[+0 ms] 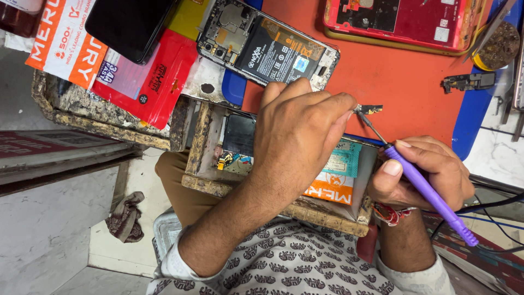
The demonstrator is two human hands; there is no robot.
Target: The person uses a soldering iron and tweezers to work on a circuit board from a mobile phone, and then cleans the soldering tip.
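Observation:
My left hand (297, 136) is closed in a loose fist over the edge of the orange mat (393, 71), pinching a small dark circuit part (370, 109) at its fingertips. My right hand (423, 172) grips a purple-handled soldering iron (423, 188). Its thin metal tip (371, 127) touches the small part. An opened phone (267, 46) with its black battery exposed lies just beyond my left hand.
A red opened phone back (404, 19) lies at the far edge. A small black part (468, 82) and a round tin (499, 46) sit at right. A black phone (128, 24) rests on red packets (150, 82). An open wooden drawer (218, 158) holds packets; cables (491, 207) trail right.

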